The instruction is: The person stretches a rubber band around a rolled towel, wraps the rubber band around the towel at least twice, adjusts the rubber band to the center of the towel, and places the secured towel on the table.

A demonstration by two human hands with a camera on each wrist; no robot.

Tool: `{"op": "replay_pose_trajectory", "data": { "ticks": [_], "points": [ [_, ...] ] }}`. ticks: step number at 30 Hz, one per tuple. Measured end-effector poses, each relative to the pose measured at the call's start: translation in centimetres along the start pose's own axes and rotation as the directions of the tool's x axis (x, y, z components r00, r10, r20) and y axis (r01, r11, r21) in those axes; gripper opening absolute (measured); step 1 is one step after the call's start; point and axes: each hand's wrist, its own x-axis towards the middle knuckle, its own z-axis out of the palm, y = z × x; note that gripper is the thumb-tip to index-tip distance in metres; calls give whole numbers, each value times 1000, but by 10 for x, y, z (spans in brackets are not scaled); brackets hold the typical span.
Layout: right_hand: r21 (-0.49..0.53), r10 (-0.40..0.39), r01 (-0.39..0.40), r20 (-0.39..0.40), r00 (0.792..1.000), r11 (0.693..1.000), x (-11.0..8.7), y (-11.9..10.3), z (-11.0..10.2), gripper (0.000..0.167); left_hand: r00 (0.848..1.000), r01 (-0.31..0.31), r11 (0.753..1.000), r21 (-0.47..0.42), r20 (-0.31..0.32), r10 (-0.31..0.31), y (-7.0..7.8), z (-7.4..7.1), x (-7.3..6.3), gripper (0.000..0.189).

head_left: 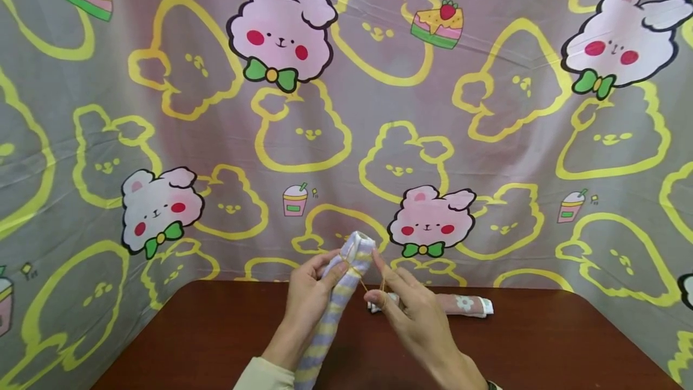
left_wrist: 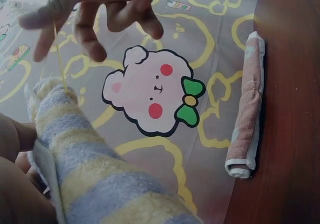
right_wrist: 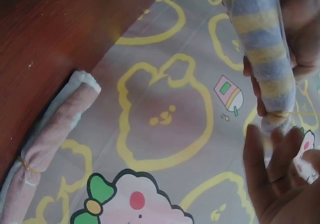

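Pale cream left sleeve [head_left: 265, 375], plain fabric, narrow dark band [head_left: 492, 385] at right wrist [head_left: 460, 373]

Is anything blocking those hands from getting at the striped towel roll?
Nothing visible does: the left hand grips the striped towel roll, and a thin yellow band stretches from it to the right hand. The pink towel roll lies apart, beyond them.

Dark red-brown table [head_left: 216, 330] with a rolled pink towel [head_left: 464, 304] on it.
The tabletop has a glossy wood look and rounded far corners; the towel lies just inside the far edge, right of its middle and roughly along it, white-trimmed, with a pale flower showing and a thin yellowish band [right_wrist: 24, 165] cinching it midway.
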Motion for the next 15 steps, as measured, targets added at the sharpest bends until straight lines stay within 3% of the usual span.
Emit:
{"op": "replay_pose_trajectory", "data": {
  "ticks": [6,12,15],
  "points": [
    [-58,163,-163,8,987,985,-1,-3,0,47,997,-57,998,10,-45,58,2,5,-3,32],
    [61,323,-328,74,943,943,1,-6,0,26,995,-86,996,6,-44,86,2,9,-6,30],
    [136,352,-362,89,932,922,2,-3,1,17,995,-95,995,11,-19,96,2,9,-6,31]
  ]
}}
